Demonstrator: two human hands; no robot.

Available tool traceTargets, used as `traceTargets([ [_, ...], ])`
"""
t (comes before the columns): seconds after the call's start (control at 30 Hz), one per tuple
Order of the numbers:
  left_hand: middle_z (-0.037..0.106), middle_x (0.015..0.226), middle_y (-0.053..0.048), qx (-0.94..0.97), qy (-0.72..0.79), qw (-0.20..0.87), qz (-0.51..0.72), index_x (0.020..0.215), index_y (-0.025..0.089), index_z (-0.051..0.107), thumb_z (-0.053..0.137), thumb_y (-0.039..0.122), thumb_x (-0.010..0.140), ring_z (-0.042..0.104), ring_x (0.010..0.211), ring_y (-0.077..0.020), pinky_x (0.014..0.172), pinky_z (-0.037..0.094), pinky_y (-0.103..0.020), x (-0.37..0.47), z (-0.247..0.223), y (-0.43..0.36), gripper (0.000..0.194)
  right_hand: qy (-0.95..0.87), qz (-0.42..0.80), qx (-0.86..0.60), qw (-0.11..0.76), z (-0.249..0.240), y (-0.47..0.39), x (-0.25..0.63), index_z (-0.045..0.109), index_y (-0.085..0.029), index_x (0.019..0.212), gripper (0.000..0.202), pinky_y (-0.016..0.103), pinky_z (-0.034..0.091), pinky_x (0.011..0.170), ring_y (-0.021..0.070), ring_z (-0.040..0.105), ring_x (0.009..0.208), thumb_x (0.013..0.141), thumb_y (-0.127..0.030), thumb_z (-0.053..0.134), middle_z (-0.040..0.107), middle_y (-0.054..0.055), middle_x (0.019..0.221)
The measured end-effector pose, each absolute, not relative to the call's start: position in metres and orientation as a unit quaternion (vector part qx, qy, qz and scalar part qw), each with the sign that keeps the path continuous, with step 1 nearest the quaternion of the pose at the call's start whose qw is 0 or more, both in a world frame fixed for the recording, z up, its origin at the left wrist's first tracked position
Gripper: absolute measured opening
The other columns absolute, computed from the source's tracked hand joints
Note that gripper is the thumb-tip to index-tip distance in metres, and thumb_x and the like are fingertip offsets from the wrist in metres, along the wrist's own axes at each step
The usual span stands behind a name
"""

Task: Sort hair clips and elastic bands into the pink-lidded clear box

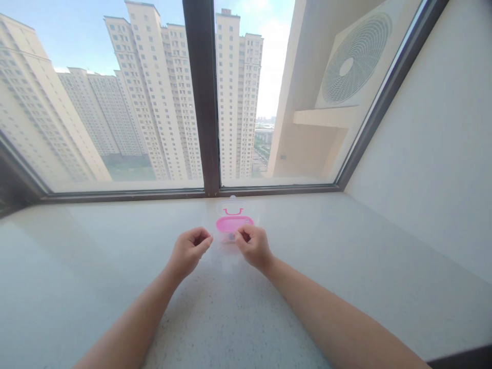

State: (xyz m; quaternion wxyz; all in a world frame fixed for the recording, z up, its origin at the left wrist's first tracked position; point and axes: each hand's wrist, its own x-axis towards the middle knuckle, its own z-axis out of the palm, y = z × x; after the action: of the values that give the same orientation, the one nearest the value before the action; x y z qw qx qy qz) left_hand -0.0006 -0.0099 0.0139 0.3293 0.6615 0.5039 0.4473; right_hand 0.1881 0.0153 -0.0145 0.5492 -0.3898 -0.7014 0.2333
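Observation:
On the white sill stands a small case with a pink oval rim (230,224) and a see-through body. Its clear lid, with a pink handle (233,211), is raised at the back, towards the window. My left hand (191,251) is just left of the case, thumb and fingertips pinched together. My right hand (254,247) is closed in a pinch at the front right of the case, overlapping it. What either pinch holds, if anything, is too small to make out. A small dark spot shows in the case's front beside my right fingertips, its kind unclear.
Behind the case runs a dark window frame (209,128) with a thick upright post. The speckled white sill (230,318) spreads around my forearms. A white wall (434,143) bounds the right side. Outside are tall buildings and an air-conditioner unit (355,59).

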Motion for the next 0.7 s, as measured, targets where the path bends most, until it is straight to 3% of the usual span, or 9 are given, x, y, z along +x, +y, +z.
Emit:
traceTargets([
  [0.37,0.046,0.050,0.004,0.651,0.509,0.344,0.446,0.064,0.016,0.056,0.058,0.037,0.075,0.041,0.045,-0.0099,0.045,0.033,-0.021,-0.0004,0.0146,-0.0107,0.023,-0.702,0.228,-0.393,0.549,-0.0143,0.0157,0.1880,0.054,-0.015,0.059,0.025,0.022,0.028,0.046,0.0082,0.033,0.046,0.079,-0.027,0.050,0.039,-0.004,0.049],
  [0.7,0.049,0.050,0.004,0.655,0.503,0.344,0.447,0.066,0.016,0.058,0.059,0.036,0.076,0.042,0.044,-0.0095,0.044,0.034,-0.020,-0.0024,0.0113,-0.0084,0.023,-0.701,0.231,-0.384,0.555,-0.0143,0.0161,0.1882,0.051,-0.015,0.057,0.024,0.022,0.027,0.046,0.0080,0.032,0.046,0.079,-0.026,0.050,0.037,-0.004,0.049],
])
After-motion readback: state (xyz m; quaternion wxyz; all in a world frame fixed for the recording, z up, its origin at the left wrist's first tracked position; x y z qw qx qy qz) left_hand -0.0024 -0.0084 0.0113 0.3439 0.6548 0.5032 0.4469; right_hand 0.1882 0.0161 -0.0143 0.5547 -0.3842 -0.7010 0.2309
